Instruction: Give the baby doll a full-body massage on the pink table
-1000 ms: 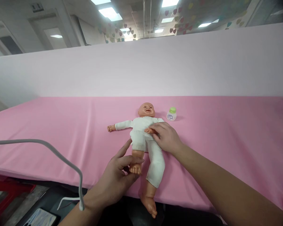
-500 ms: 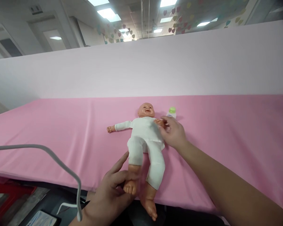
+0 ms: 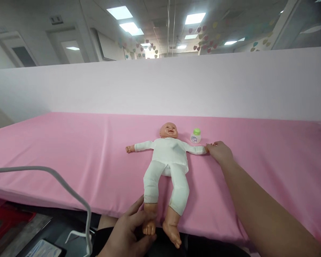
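On the pink tabletop [image 3: 69,150] the doll [image 3: 169,157] lies face up. The left hand [image 3: 128,233] pinches one foot, the right hand [image 3: 219,151] grips its wrist; pull evenly to keep the limbs straight.

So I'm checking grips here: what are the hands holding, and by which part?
Both hold the baby doll: the left hand grips its foot at the bed's near edge, and the right hand holds the end of its outstretched arm.
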`<state>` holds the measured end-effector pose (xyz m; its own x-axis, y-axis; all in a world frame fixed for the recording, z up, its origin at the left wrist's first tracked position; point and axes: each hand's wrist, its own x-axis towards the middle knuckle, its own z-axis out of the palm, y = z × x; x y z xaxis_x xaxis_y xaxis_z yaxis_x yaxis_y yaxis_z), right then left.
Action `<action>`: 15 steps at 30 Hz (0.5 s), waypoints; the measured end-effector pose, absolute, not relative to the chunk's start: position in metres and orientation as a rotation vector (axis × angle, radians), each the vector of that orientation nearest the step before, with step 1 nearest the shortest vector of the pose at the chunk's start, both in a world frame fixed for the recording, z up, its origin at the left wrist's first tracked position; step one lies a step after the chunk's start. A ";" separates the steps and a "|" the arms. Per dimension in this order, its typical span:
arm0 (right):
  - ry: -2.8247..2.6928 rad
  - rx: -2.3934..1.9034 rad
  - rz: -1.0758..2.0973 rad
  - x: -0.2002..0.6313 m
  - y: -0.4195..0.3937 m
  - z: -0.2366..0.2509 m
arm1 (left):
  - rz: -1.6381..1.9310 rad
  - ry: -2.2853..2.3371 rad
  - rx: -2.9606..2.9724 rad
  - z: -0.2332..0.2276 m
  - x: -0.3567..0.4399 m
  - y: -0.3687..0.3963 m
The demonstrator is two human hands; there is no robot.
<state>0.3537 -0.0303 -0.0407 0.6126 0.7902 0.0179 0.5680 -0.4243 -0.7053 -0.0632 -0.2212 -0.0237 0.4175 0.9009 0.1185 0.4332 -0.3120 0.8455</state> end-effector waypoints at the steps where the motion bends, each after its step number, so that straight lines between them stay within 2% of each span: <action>1: -1.072 -2.174 0.405 0.354 -0.031 -0.038 | 0.756 1.145 1.913 -0.019 -0.064 -0.221; 5: -1.170 -2.306 0.292 0.362 -0.041 -0.009 | 0.777 1.191 1.857 -0.003 -0.081 -0.212; 8: -1.188 -2.249 0.146 0.364 -0.061 0.019 | 0.914 1.320 1.768 0.007 -0.095 -0.191; 11: -1.295 -1.970 0.103 0.337 -0.097 0.033 | 1.033 1.511 1.853 0.016 -0.096 -0.154; 15: -1.639 -1.452 -0.173 0.268 -0.163 0.012 | 0.978 1.752 1.944 0.020 -0.085 -0.082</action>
<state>0.2678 -0.1629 0.0122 0.1073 0.7183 0.6874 0.8460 0.2972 -0.4426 -0.0854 -0.0824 0.0195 -0.0006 0.9659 0.2589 0.7274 -0.1773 0.6629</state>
